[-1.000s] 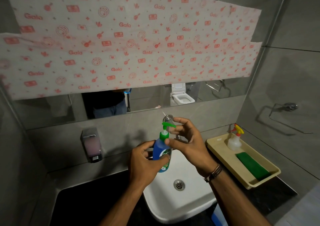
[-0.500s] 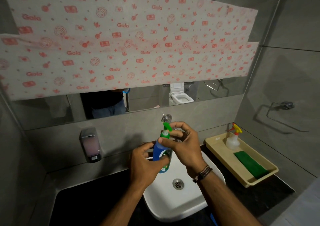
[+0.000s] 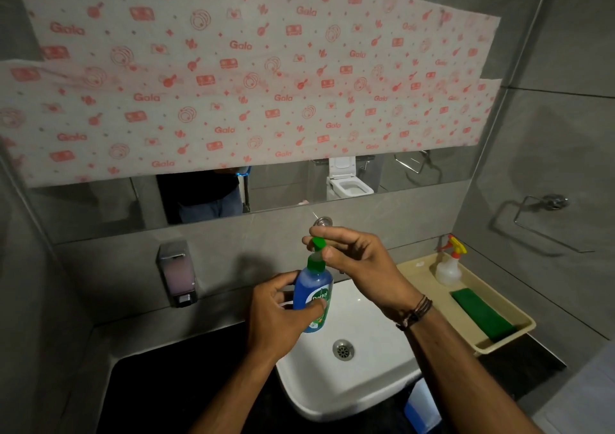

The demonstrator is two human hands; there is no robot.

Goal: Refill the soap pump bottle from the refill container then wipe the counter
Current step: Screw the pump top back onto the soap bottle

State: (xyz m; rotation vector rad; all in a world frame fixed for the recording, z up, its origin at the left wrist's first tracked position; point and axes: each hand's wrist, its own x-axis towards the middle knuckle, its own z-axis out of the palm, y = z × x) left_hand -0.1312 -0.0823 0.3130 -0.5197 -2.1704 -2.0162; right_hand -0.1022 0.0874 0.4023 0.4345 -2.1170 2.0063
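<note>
One soap bottle [image 3: 312,295] is sitting between two hands: left hand [image 3: 283,313] gripping its body, right hand [image 3: 362,263] pinching its green pump [image 3: 318,243].

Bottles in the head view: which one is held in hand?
The blue pump bottle with green top, held over the sink; the clear spray bottle stands untouched in the tray.

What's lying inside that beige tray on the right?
The beige tray holds a clear spray bottle with a red and yellow trigger at its far end and a green cloth nearer. Whatever lies beneath the cloth is covered.
</note>
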